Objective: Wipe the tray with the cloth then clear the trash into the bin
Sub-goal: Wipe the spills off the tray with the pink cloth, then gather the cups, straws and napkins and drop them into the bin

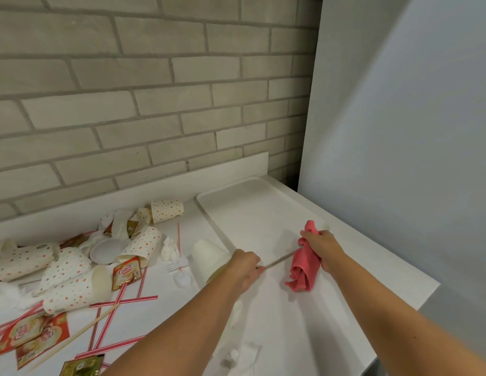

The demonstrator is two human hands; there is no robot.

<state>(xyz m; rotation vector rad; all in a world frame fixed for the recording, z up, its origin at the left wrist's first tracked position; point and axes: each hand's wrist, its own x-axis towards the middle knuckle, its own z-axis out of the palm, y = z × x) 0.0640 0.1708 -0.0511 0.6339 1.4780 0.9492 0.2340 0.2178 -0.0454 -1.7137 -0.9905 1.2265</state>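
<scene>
A white rectangular tray (252, 207) lies on the white counter against the back ledge, its surface bare. My right hand (324, 246) grips a bunched pink cloth (304, 267) that hangs down over the tray's near right corner. My left hand (245, 265) pinches the end of a thin wooden stick (279, 259), which points across the tray's front edge toward the cloth. A plain white cup (209, 257) lies on its side just left of that hand. No bin is in sight.
Trash covers the counter's left half: dotted paper cups (167, 210), a small white lid (107, 251), creamer sachets (125, 272), red striped straws (122, 299), a plastic fork (176, 264), crumpled tissues (170, 249). The counter edge (404, 327) drops off at right beside a white panel (399, 131).
</scene>
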